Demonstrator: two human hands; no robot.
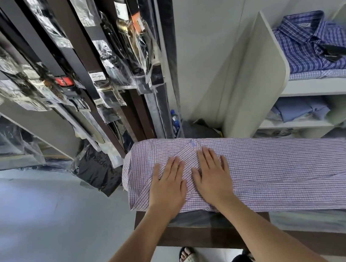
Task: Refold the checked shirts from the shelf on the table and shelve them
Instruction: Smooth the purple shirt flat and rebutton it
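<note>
Desk [193, 237]: being covered by shirt [272, 165].
Hands: left hand [167, 185] and right hand [213, 176] being pressed flat, fingers straight, on shirt.
Shelf [321, 87]: being filled with blue shirts [315, 44].

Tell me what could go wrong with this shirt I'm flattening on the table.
The checked shirt hangs over the near edge of the table, so it may slide off once the hands lift. Creases show between the left hand and right hand; pressing could set them into the fold.

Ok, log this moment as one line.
phase: refolding | left hand: flat on lilac checked shirt | right hand: flat beside it, same shirt | shirt: on table | shelf: blue checked shirt folded
</note>
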